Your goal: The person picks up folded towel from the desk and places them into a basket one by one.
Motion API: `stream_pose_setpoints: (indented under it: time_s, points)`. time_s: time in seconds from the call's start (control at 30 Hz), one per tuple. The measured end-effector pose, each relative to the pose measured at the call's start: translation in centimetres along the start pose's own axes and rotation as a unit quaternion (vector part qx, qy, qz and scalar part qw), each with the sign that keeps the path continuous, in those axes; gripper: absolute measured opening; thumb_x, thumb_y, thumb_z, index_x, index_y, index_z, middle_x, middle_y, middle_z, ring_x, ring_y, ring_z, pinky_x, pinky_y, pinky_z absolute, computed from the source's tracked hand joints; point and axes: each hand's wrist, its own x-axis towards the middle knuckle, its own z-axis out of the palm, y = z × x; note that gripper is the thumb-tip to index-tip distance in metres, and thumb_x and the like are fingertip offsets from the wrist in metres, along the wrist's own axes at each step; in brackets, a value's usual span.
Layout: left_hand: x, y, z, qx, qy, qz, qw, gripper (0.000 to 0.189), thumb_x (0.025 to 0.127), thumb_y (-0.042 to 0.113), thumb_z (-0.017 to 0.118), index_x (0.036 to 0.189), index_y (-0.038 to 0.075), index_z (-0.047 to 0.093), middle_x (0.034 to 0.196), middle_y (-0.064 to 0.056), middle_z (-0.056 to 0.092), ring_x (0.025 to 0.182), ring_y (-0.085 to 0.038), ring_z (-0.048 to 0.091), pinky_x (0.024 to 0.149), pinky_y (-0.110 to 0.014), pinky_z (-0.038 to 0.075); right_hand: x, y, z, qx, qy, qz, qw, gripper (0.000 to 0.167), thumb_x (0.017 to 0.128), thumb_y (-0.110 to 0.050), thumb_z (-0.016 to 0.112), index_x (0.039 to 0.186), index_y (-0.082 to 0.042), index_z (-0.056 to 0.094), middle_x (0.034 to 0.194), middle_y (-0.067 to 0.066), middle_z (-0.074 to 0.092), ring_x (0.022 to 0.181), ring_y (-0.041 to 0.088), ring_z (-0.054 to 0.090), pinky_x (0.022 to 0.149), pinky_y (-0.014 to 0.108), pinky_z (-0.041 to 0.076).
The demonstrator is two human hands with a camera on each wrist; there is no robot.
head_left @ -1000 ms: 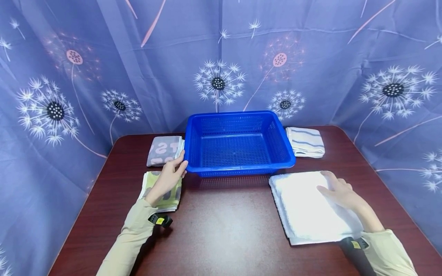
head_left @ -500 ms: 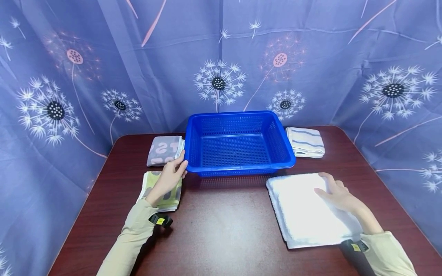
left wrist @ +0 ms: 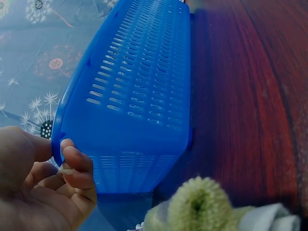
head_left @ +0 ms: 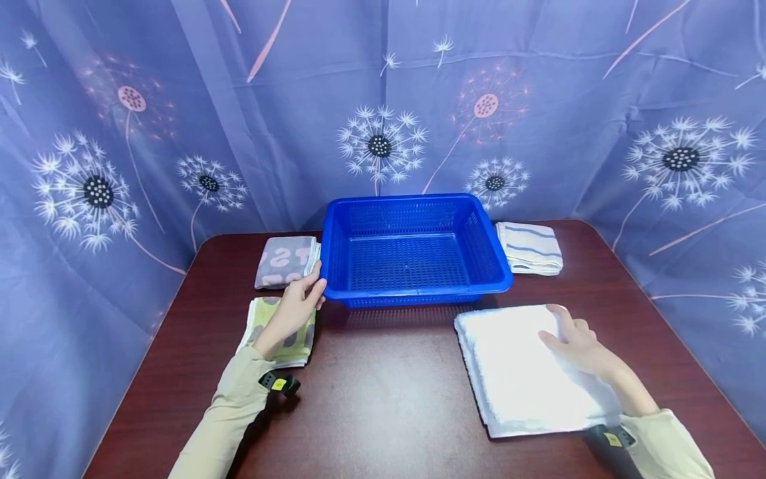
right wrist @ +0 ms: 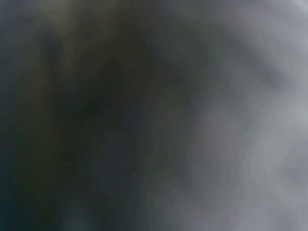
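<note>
A blue plastic basket [head_left: 413, 293] with slotted walls stands at the back middle of the table. My left hand [head_left: 294, 307] pinches its near left corner; in the left wrist view the thumb and curled fingers [left wrist: 77, 166] are on its rim. At the right, my right hand [head_left: 577, 342] holds a folded white towel [head_left: 514, 372] by its far right part, thumb on top and the other fingers at the edge. Their undersides are hidden. The right wrist view is too dark and blurred to show the hand.
A grey towel with pink letters [head_left: 284, 259] and a green towel [head_left: 299, 346] lie folded left of the basket. A white towel with blue stripes [head_left: 529, 246] lies folded at its right. A dandelion-print curtain [head_left: 287, 133] hangs behind the brown table [head_left: 383, 399].
The white towel has slid slightly left and nearer to me together with my right hand. My left hand and the basket have stayed in place.
</note>
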Motion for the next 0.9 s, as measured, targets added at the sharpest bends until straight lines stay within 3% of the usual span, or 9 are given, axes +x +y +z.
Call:
stream_pose_setpoints:
  time_s: [0.2,0.27,0.53,0.9]
  points:
    - [1.0,-3.0,0.6,-0.002,0.009,0.004,1.0000,0.050,0.102,0.010,0.043,0.146,-0.009,0.027,0.070,-0.017,0.059,0.063,-0.012,0.053,0.057,-0.017,0.042,-0.2,-0.4,0.3,0.024,-0.008,-0.020,0.9995,0.066,0.103,-0.033,0.042,0.149,0.000,0.009,0.135,0.040,0.022,0.117,0.054,0.021,0.084,0.070,0.022]
    - [1.0,-3.3,0.7,-0.002,0.010,0.006,0.9999,0.050,0.102,0.012,0.044,0.146,-0.007,0.028,0.071,-0.018,0.060,0.063,-0.010,0.053,0.057,-0.017,0.042,-0.3,-0.5,0.4,0.034,-0.010,-0.025,0.9991,0.064,0.103,-0.029,0.040,0.149,0.001,0.009,0.136,0.040,0.022,0.118,0.053,0.020,0.085,0.070,0.021]
    - [1.0,-3.6,0.7,-0.013,0.013,0.012,0.9998,0.050,0.102,0.013,0.045,0.147,-0.006,0.029,0.072,-0.020,0.060,0.062,-0.007,0.053,0.057,-0.018,0.044,-0.3,-0.9,0.9,0.047,0.008,-0.035,0.9982,0.051,0.104,-0.018,0.036,0.146,0.003,0.015,0.133,0.042,0.023,0.120,0.058,0.018,0.087,0.073,0.020]
    - [0.9,-3.6,0.8,-0.023,0.015,0.005,0.9996,0.050,0.102,0.011,0.044,0.147,-0.006,0.029,0.073,-0.017,0.061,0.060,-0.005,0.052,0.057,-0.017,0.044,-0.3,-1.5,2.0,0.033,0.032,-0.039,0.9982,0.050,0.103,-0.016,0.038,0.146,0.003,0.019,0.135,0.040,0.030,0.121,0.056,0.022,0.086,0.071,0.023]
